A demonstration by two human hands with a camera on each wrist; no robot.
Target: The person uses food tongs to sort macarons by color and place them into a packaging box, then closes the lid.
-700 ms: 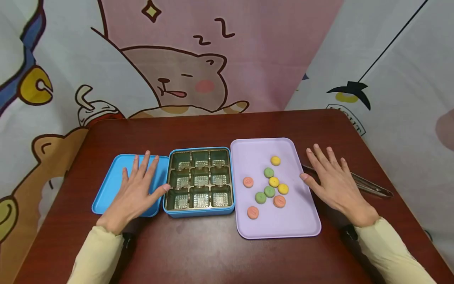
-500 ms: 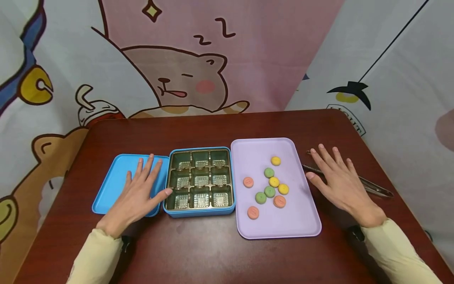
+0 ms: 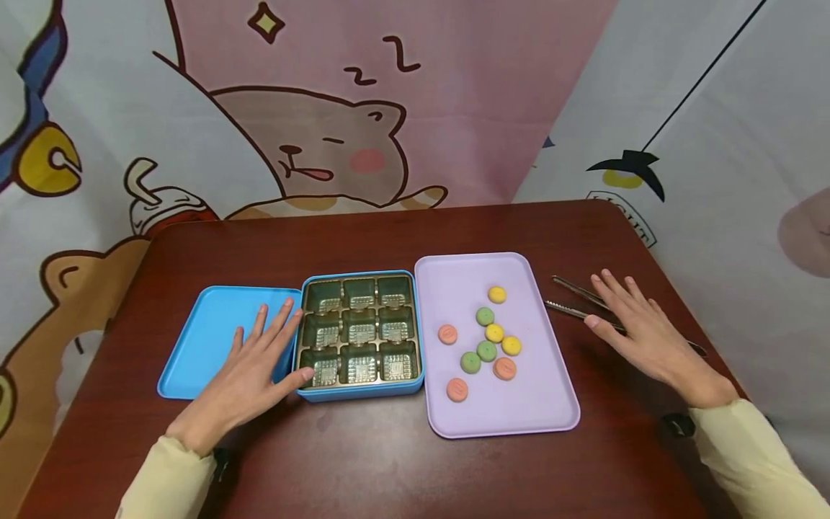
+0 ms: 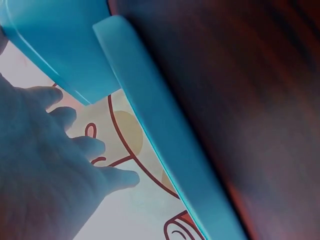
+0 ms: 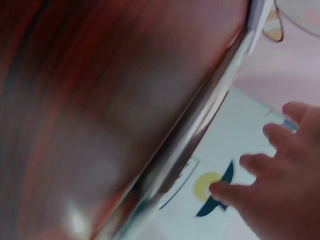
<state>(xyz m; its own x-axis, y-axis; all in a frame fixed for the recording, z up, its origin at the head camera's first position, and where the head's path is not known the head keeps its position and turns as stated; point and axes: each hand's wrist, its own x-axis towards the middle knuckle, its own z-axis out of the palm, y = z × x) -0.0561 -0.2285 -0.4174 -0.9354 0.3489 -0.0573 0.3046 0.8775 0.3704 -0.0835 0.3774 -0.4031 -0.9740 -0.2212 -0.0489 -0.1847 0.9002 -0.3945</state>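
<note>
The right hand [image 3: 648, 342], well to the right of the blue box [image 3: 360, 391], has its fingers straight and apart and grips nothing; it hangs over the metal tongs [image 3: 570, 311], which the right wrist view shows just beneath it with a gap between. The left hand [image 3: 245, 380], at the near left corner of the box, is likewise spread and holds nothing, palm down above the blue lid [image 3: 201, 346]; whether its thumb touches the box rim cannot be told. The lid lies flat just left of the box, the tongs well to its right, their tips spread. Inside the box a gold insert [image 3: 362, 347] makes nine compartments in three rows. Just right of the box stands a pale purple tray [image 3: 519, 414] bearing nine small discs [image 3: 494, 332], three each of yellow, green and orange, with faint surface marks too small to read. All sit on a dark red-brown table [image 3: 357, 461]. On the cloth [image 3: 486, 108] behind the box, two Z marks [image 3: 398, 52] can be read above a cartoon bear [image 3: 344, 148]; far right of the box, framed capitals [image 3: 638, 220], partly cut off by the table, cannot be read surely.
</note>
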